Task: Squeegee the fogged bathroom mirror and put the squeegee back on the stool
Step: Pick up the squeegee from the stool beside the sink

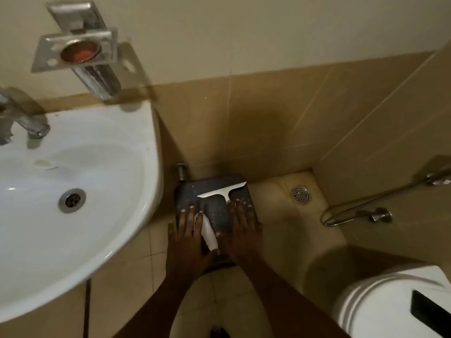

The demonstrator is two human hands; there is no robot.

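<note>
A white T-shaped squeegee [223, 191] lies flat on the dark speckled stool [188, 191], which stands on the floor beside the sink. Its blade is at the far side and its handle points toward me. My left hand [188, 237] lies palm down on the stool's near left part, fingers spread over a white cylindrical object [208, 234]. My right hand [244, 228] rests flat on the stool's right side with its fingers apart, fingertips just beside the squeegee handle. Neither hand grips the squeegee. The mirror is out of view.
A white sink [73, 181] with a metal tap [22, 118] fills the left. A metal soap holder [78, 50] juts from the wall above it. A floor drain [301, 195] and a hose [366, 206] lie to the right, with a white toilet [395, 301] at the lower right.
</note>
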